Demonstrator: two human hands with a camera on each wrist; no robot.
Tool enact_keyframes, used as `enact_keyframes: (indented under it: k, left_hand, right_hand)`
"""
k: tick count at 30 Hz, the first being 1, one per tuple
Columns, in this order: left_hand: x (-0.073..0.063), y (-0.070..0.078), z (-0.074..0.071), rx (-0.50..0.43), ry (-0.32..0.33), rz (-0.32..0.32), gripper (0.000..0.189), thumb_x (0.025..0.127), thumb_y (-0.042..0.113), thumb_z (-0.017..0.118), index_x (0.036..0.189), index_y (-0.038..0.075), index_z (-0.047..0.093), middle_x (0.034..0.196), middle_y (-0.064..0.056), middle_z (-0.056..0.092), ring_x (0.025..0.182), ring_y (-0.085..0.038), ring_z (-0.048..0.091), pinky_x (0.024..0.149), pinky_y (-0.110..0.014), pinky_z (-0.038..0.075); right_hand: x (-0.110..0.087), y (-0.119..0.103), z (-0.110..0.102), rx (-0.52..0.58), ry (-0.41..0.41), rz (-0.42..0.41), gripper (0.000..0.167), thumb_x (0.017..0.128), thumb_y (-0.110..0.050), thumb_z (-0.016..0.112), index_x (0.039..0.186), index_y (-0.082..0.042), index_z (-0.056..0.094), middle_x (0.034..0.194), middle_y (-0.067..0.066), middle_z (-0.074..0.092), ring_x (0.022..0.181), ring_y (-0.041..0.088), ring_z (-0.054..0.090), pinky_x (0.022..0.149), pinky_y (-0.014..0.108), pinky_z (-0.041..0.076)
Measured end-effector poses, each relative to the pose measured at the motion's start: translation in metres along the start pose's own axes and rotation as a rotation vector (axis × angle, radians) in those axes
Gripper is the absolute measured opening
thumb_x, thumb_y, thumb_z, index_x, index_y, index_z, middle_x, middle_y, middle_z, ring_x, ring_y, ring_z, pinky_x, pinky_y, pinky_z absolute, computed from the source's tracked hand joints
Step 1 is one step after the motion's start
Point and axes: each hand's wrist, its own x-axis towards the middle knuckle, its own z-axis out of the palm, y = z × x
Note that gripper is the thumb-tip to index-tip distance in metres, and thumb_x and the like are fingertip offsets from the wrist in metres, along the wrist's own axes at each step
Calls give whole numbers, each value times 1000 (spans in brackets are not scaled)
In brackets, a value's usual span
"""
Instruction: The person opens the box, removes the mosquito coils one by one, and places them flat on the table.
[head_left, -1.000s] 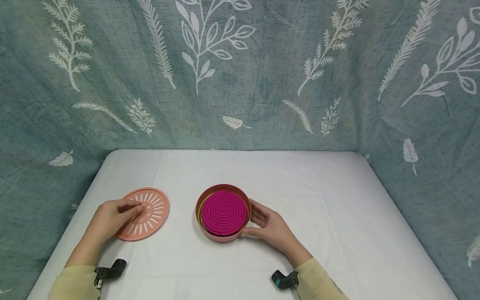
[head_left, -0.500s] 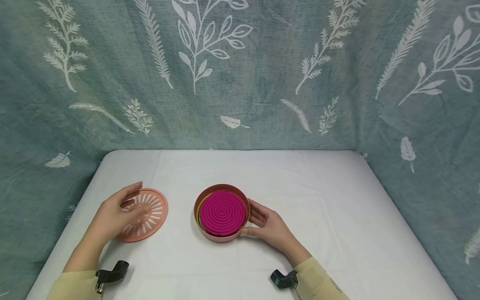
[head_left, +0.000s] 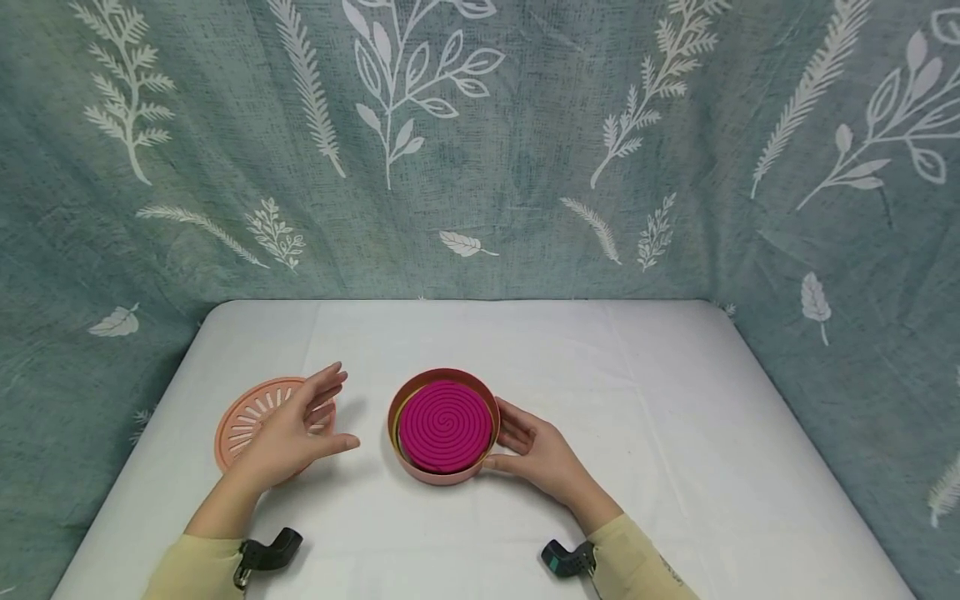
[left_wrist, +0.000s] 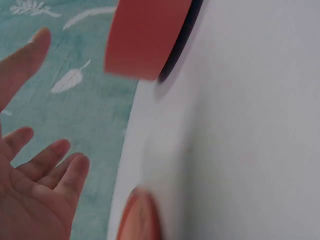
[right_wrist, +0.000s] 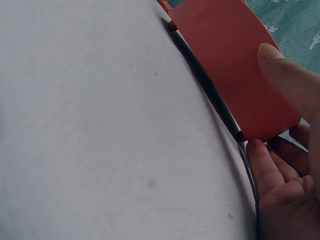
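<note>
A magenta spiral mosquito coil [head_left: 446, 427] lies inside a round coral mosquito coil holder [head_left: 442, 479] at the table's middle. My right hand [head_left: 543, 458] holds the holder's right side; in the right wrist view the thumb lies on the holder's wall [right_wrist: 235, 65] and the other fingers are around its edge. My left hand [head_left: 288, 433] is spread and carries nothing. It hovers above the coral slotted lid [head_left: 234, 425], covering part of it, with its fingertips towards the holder. The left wrist view shows the lid's edge [left_wrist: 140, 220] low down.
White cloth covers the table [head_left: 712, 433]. A green leaf-patterned curtain [head_left: 525, 150] hangs behind and along both sides. Small black cameras [head_left: 270, 550] are strapped at both wrists.
My left hand lets go of the slotted lid, spreads its fingers and moves right towards the holder. The lid stays lying at the left. My right hand keeps its hold.
</note>
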Motion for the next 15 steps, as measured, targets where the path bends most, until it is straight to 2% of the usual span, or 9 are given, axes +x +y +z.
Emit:
enact_keyframes:
  k: [3, 8, 13, 15]
  left_hand:
    - [3, -5, 13, -68, -28, 37, 106, 74, 20, 89, 157, 25, 24, 158, -13, 29, 144, -34, 29, 115, -39, 32]
    - [9, -13, 35, -70, -58, 73, 113, 70, 18, 92, 158, 15, 21, 159, -14, 26, 147, -28, 22, 118, -36, 25]
    - [18, -15, 52, -86, -115, 50, 123, 67, 23, 94, 159, 11, 13, 160, -12, 25, 147, -24, 22, 119, -35, 25]
    - [20, -16, 58, -92, -132, 36, 127, 65, 25, 95, 159, 13, 12, 160, -10, 24, 147, -21, 23, 118, -32, 26]
  right_hand:
    - [0, 2, 1, 1, -4, 3, 94, 74, -21, 89, 153, -19, 38, 153, 5, 39, 134, 20, 46, 102, 27, 47]
    - [1, 3, 2, -10, -9, 17, 94, 73, -24, 89, 152, -24, 38, 152, 0, 41, 132, 15, 48, 102, 26, 48]
    - [0, 1, 0, -20, 8, 15, 95, 72, -24, 90, 152, -21, 39, 152, 3, 41, 132, 18, 48, 101, 26, 48]
    - [0, 0, 0, -16, 3, 10, 95, 73, -23, 89, 153, -20, 38, 153, 4, 40, 133, 19, 48, 101, 26, 48]
